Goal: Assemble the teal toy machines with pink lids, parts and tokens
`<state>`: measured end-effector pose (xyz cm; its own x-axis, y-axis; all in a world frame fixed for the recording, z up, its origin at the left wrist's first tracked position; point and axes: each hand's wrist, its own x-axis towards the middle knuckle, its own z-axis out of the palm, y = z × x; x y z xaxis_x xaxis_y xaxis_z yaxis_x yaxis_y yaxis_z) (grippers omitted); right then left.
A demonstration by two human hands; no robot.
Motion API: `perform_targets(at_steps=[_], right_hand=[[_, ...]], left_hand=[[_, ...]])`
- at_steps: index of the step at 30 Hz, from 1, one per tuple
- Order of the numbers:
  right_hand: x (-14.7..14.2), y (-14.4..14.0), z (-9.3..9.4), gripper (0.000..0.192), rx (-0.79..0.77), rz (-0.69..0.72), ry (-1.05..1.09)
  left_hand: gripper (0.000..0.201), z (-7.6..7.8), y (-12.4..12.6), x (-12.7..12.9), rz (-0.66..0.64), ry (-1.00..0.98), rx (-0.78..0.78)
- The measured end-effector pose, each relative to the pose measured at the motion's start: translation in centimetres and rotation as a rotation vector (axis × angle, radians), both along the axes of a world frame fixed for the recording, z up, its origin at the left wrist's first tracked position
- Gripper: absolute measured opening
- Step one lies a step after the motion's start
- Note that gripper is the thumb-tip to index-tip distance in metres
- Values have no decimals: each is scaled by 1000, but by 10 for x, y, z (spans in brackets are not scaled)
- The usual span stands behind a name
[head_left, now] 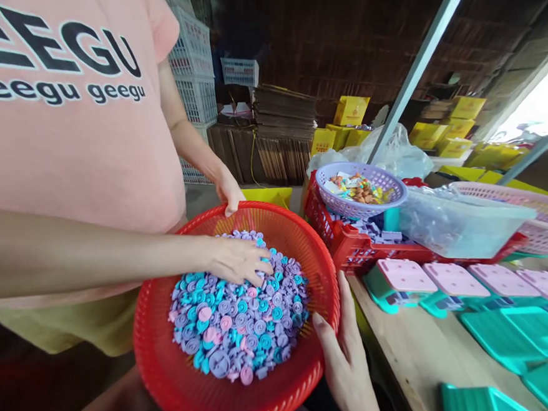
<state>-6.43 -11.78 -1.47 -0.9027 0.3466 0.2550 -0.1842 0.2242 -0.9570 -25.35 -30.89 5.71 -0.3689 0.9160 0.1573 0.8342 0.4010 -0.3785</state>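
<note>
"Which colours do we find on the basket?"

"We see red all over, and spiral-patterned pieces in lavender, turquoise and pink."

"And the shirt?"

"Salmon pink, we'd say, with black lettering edged in white; the garment below is yellow-green."

"What do we see on the tabletop?"

"Pale tan wood, teal boxes and pink lids with darker spots."

"Our colander?"

"Lilac, patterned with holes."
</note>
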Motion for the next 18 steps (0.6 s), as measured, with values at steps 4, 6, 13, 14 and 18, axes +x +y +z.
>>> perform_targets(at_steps=[4,6,13,14,18], right_hand=[[-1,-1,-1,71,-23,6,7],[-2,-3,-3,72,-21,10,-3],[-1,-7,-4,72,-96,-28,-1],[0,-7,-4,71,-107,-31,-13],[3,-4,-11,72,-121,-52,-29]], left_hand=[[30,-7,9,-13,-105,-93,-222],[28,-13,10,-16,-168,-124,-296],[36,-35,-4,1,-340,199,-301],[39,-38,-7,6,-303,221,-262],[41,-46,-19,30,-148,236,-83]])
